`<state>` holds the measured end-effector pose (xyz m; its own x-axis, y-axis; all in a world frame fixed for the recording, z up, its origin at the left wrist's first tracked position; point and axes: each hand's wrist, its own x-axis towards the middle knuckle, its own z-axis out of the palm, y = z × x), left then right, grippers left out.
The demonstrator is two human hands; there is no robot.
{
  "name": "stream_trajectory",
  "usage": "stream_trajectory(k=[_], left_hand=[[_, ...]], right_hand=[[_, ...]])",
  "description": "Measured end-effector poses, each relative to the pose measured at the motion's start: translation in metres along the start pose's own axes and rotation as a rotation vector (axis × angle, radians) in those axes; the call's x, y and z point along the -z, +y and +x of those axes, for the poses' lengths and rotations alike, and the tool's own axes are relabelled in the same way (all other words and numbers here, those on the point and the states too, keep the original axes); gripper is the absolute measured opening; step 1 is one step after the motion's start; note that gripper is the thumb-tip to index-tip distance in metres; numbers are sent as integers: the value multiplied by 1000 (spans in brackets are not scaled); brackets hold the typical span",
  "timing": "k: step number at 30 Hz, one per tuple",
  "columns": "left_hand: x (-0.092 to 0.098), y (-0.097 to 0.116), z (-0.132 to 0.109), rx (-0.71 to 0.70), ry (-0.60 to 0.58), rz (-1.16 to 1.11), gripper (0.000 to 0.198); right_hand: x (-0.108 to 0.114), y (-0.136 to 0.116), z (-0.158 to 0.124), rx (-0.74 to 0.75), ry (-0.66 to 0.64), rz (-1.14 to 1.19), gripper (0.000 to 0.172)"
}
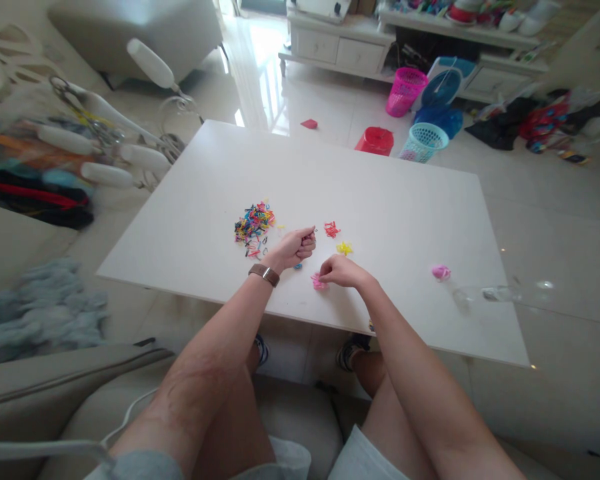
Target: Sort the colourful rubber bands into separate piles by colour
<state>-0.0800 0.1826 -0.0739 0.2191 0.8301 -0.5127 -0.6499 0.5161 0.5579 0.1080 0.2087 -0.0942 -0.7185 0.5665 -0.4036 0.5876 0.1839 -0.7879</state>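
Note:
My left hand (299,247) is curled closed over the middle of the white table (380,200), with a small dark looped piece (315,231) poking out at its fingertips. To its left lies a mixed heap of small colourful pieces (254,222), which look like little clips or bands. My right hand (344,271) pinches down at a small pink pile (319,282); whatever its fingertips hold is hidden. Beyond the hands sit a red pile (332,230) and a yellow pile (345,249). A few blue pieces (298,267) lie under my left wrist.
On the table's right are a pink bundle (441,272) and a clear glass-like object (497,293). Past the far edge stand a red bin (377,140), a light-blue basket (427,139) and a pink basket (405,90). A lamp with white arms (150,63) stands at the left.

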Motion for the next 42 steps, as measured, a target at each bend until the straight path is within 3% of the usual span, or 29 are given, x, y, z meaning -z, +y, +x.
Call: stream_trajectory(k=[3,7,10,13,22,28,34,42], left_hand=[[2,-1,2,-11,-6,29,37],[5,-4,4,-20,-12,87,37],[6,-7,6,-9,-39,140,35],[6,-10,7,7,-75,182,37],[9,-8,5,-30,-91,199,42],[20,9,-4,-100,101,130,44],[20,25,-17,-102,244,-15,49],[16,23,-22,-49,178,-112,47]], right_hand=[[3,-2,0,-7,91,-27,13],[12,-11,-1,24,457,-5,9],[14,-16,1,125,642,180,25],[10,-18,4,198,621,308,29],[3,-32,12,264,658,324,18],[0,-30,36,183,758,432,16],[-11,-18,53,20,813,180,5],[-25,-5,62,2,822,6,9]])
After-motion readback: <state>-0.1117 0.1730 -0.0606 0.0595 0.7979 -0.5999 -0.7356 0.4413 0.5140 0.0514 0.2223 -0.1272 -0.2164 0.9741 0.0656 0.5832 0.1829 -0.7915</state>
